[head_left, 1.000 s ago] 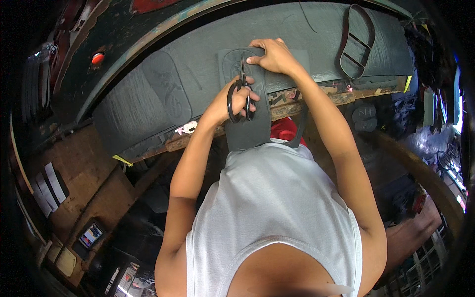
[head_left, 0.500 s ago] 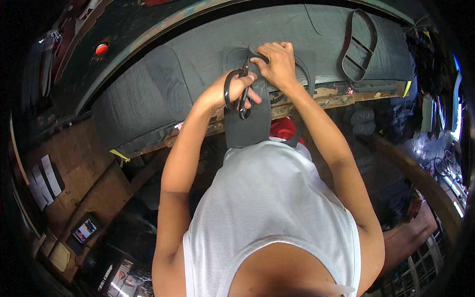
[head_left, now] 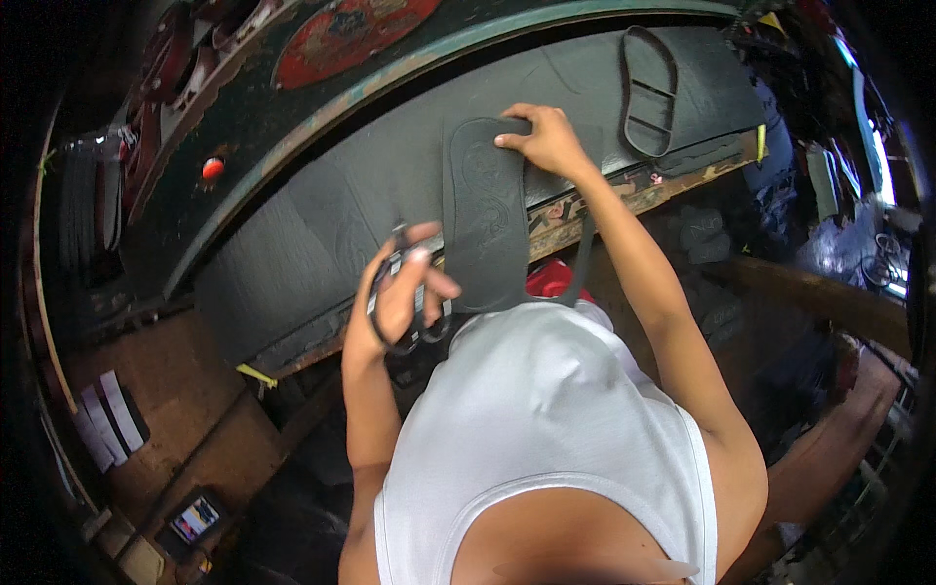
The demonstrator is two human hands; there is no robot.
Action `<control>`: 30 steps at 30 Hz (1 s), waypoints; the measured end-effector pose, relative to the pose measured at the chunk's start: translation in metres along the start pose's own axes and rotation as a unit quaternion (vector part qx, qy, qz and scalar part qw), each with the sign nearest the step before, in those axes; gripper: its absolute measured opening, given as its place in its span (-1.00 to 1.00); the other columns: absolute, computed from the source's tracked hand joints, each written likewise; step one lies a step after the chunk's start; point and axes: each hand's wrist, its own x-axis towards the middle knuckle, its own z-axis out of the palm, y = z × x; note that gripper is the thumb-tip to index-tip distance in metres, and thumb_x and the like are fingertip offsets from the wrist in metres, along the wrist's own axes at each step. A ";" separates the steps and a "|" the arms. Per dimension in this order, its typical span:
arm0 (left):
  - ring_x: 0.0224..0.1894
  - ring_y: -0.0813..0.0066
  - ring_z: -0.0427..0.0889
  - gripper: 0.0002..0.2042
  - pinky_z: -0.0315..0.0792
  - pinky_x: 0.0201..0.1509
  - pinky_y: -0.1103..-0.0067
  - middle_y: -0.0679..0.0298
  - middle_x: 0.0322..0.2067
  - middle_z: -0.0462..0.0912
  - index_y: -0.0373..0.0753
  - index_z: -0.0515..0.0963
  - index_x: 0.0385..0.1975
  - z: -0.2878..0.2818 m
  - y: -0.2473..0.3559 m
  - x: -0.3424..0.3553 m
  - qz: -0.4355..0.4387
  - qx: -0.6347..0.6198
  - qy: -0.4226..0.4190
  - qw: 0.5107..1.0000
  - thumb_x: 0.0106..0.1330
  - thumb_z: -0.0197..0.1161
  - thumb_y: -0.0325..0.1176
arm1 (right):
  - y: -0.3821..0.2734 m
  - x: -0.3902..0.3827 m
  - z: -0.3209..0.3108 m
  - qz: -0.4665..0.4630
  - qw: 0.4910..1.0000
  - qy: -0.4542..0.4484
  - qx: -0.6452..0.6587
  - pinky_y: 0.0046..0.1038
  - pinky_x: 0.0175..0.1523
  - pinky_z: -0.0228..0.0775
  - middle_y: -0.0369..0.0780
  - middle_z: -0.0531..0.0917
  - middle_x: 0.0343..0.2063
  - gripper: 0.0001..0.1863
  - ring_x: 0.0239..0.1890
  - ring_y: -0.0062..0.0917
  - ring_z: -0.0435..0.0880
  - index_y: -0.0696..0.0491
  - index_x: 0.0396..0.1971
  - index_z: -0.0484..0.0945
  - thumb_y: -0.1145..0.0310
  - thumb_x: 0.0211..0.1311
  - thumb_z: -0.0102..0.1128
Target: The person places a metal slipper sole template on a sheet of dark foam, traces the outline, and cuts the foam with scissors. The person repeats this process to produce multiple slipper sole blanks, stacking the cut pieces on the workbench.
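My left hand (head_left: 395, 297), closed and slightly smeared by motion, holds black-handled scissors (head_left: 408, 336), their blades pointing up and away. To the right of it, a dark grey rubber sole piece (head_left: 483, 234) lies on the bench's edge, its near end against my shirt. Raised sole-shaped lines and a pattern show on its face. My right hand (head_left: 549, 144) grips the far right corner of the piece between thumb and fingers. A thin dark offcut strip (head_left: 585, 255) hangs down beside the piece, over red cloth (head_left: 552, 281).
A sole-shaped cutting die (head_left: 650, 93) stands on the dark sheet-covered bench (head_left: 322, 175), far right. Behind the bench is a green machine frame with a red button (head_left: 213, 168). At left, a wooden board (head_left: 195, 390) bears white strips (head_left: 109, 419) and a phone-like screen (head_left: 195, 520).
The scissors in my left hand have moved left and nearer me, off the sole piece. My right hand stays at its far end, and the loop of offcut there is gone. The view has turned.
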 end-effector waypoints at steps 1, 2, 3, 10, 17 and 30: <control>-0.63 0.55 0.53 -0.49 0.43 -0.51 0.59 0.10 -0.47 0.73 -0.46 0.33 0.31 -0.009 -0.001 -0.011 0.006 -0.007 0.048 0.999 0.58 0.01 -0.15 | -0.005 0.001 -0.022 0.063 0.997 -0.021 0.046 -0.30 0.18 0.44 -0.05 0.75 -0.07 -0.50 0.02 -0.27 0.72 0.14 -0.01 0.68 0.16 0.12 0.52; -0.63 0.56 0.53 -0.50 0.43 -0.52 0.60 0.10 -0.48 0.73 -0.46 0.33 0.31 -0.020 -0.002 -0.021 0.006 -0.008 0.090 0.996 0.59 0.01 -0.17 | -0.009 -0.008 -0.048 0.023 0.996 0.019 0.089 -0.32 0.13 0.50 -0.03 0.75 -0.10 -0.47 -0.02 -0.34 0.72 0.20 0.02 0.65 0.17 0.15 0.51; -0.63 0.58 0.52 -0.51 0.42 -0.53 0.61 0.11 -0.48 0.72 -0.47 0.32 0.31 -0.029 -0.004 -0.030 -0.018 -0.007 0.144 0.989 0.59 0.01 -0.18 | -0.016 -0.019 -0.068 -0.040 0.991 0.105 0.070 -0.37 0.15 0.48 -0.10 0.76 -0.13 -0.49 -0.03 -0.42 0.70 0.24 0.00 0.65 0.16 0.20 0.50; -0.60 0.65 0.50 -0.52 0.40 -0.50 0.67 0.16 -0.50 0.69 -0.48 0.33 0.31 -0.067 -0.027 -0.064 0.053 -0.001 0.224 0.973 0.60 0.00 -0.21 | -0.049 -0.151 -0.052 0.224 0.941 -0.108 0.228 -0.38 0.17 0.45 -0.15 0.70 -0.08 -0.62 0.01 -0.49 0.62 0.25 -0.05 0.60 0.19 0.42 0.30; -0.54 0.62 0.54 -0.54 0.41 -0.41 0.64 0.20 -0.47 0.72 -0.44 0.40 0.27 -0.067 -0.065 -0.028 0.009 -0.009 0.162 0.987 0.57 0.10 -0.20 | -0.046 -0.176 -0.031 0.139 0.888 -0.406 0.164 -0.41 0.05 0.51 -0.28 0.72 -0.24 -0.64 -0.15 -0.58 0.64 0.14 -0.15 0.67 0.09 0.49 0.22; -0.36 0.42 0.70 -0.55 0.56 -0.31 0.52 -0.01 -0.19 0.69 -0.41 0.27 0.31 0.003 -0.072 0.071 -0.066 -0.005 -0.087 0.994 0.56 -0.02 -0.25 | 0.015 0.023 0.064 0.015 0.964 -0.220 0.147 -0.32 0.23 0.45 0.02 0.70 0.04 -0.32 0.12 -0.23 0.67 0.18 0.23 0.52 0.17 0.16 0.51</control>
